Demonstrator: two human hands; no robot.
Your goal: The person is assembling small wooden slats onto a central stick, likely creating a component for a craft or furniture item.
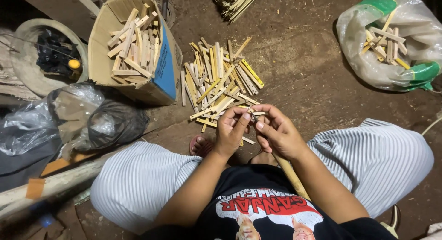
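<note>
Bamboo stick piece [254, 114], small and thin, sits pinched between my left hand [231, 129] and right hand [276, 134], pointing sideways. Both sets of fingers [239, 115] squeeze it. More sticks [221, 81] lie on the floor [304, 79] just ahead.

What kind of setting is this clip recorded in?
Probably a small home workshop for bamboo or wood craft: bare dirt floor, a pile of cut sticks, and more in a cardboard box and plastic sack.

Left hand [232, 129] and right hand [276, 131] pinching a small bamboo strip [254, 114] together, wooden handle [291, 175] under right palm, strip pile [221, 81] on dirt floor [299, 74], cardboard box [133, 46] beside.
</note>
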